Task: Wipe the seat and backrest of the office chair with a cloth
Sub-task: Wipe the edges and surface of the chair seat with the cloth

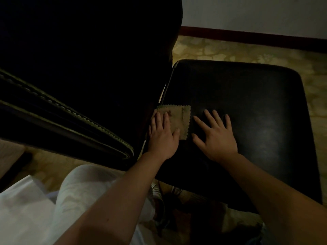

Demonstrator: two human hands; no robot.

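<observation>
The black leather seat [247, 103] of the office chair fills the right half of the head view. Its dark backrest [79, 59] rises at the left, with a stitched edge running diagonally. A small tan cloth [182, 119] with zigzag edges lies flat on the seat, close to the gap at the backrest. My left hand [162, 135] presses on the cloth with straight fingers and covers its left part. My right hand [215, 133] lies flat on the bare seat just right of the cloth, fingers spread, holding nothing.
Patterned beige carpet [230, 50] surrounds the chair. A pale wall with a dark red skirting board [247, 38] runs along the back. My white-clad knee [88, 188] is below the backrest at the lower left. The room is dim.
</observation>
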